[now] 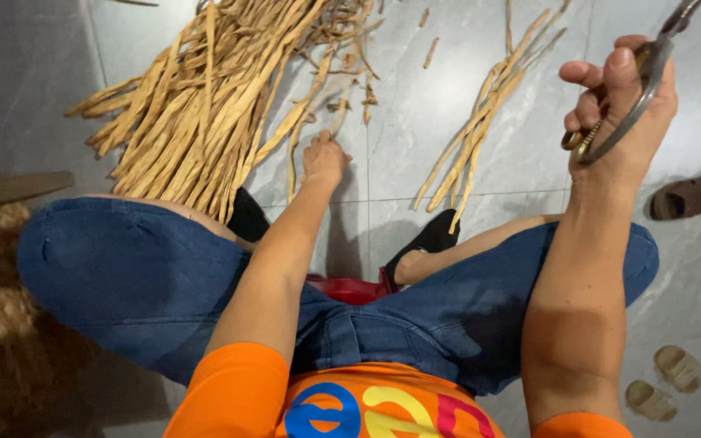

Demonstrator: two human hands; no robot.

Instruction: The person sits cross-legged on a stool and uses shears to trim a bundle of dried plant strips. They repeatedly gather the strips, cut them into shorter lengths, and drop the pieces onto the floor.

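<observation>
My left hand (323,158) pinches one strip (292,166) off the pile (196,105). Right hand (622,105) grips the scissors (638,89), raised. Picking stage, I judge; cutting needs strip brought to blades.

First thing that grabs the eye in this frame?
The big pile of tan dried strips fanned over the grey tile floor at upper left, with the left hand reaching down at its edge. Next, the right hand raised at upper right, gripping metal scissors.
</observation>
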